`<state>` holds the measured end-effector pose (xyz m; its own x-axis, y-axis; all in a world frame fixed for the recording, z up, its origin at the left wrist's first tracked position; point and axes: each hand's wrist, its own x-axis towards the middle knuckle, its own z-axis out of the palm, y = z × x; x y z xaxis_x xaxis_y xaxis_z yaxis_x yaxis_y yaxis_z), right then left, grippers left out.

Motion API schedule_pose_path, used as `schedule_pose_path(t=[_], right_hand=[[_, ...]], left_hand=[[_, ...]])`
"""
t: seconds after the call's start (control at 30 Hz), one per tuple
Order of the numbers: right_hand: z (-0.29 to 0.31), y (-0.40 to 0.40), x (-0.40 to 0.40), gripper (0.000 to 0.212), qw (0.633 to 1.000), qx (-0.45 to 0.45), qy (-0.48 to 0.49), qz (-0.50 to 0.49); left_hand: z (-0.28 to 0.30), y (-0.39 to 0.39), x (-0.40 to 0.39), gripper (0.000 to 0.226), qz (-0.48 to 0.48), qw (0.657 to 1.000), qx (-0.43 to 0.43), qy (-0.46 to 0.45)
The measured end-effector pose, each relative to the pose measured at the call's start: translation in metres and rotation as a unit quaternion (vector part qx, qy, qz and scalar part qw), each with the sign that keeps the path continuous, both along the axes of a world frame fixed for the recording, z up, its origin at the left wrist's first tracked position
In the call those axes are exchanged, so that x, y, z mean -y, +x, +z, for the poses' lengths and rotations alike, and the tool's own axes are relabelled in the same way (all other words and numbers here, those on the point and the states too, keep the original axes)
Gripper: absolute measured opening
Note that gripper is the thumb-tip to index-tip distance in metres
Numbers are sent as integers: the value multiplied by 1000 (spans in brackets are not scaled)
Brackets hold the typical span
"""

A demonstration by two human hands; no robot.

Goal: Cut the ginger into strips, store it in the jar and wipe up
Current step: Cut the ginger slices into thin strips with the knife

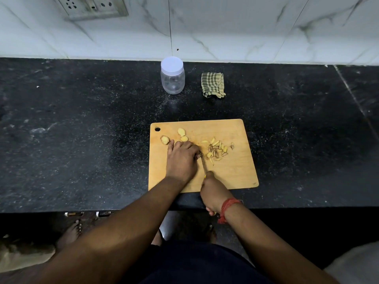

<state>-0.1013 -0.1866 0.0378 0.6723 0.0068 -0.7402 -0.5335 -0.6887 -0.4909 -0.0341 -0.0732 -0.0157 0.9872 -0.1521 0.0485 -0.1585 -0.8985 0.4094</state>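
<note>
A wooden cutting board [233,173] lies on the black counter. My left hand [181,158] sits on the board with curled fingers, holding down a ginger piece [198,155] that is mostly hidden under them. My right hand [213,191] grips a knife [203,163] whose blade runs up to that piece. A pile of cut ginger strips [217,150] lies right of the blade. Three ginger slices [181,132] lie near the board's top left. A clear plastic jar [172,77] with its white lid on stands behind the board. A checked cloth [213,85] lies folded right of the jar.
The black granite counter [82,130] stretches wide to both sides, backed by a white marble wall with a socket plate [92,6] at upper left. The counter's front edge runs just below the board. My bare feet show on the floor below.
</note>
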Motion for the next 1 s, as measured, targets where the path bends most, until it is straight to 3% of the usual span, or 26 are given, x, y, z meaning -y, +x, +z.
schedule_pose_path(t=[0.3,0.6,0.73,1.0], right_hand=[[2,-10,9,22,997,-50,20,-47],[7,-10,27,17,999,42,9,-22],[9,-8,23,9,999,43,13,11],[11,-2,27,14,999,48,-9,-1]], left_hand=[[2,-1,1,21,3,1000,-4,-8],[2,-1,-1,17,-3,1000,-11,-17],[3,-1,-2,15,-12,1000,-12,-16],[3,-1,-1,19,-13,1000,-7,-2]])
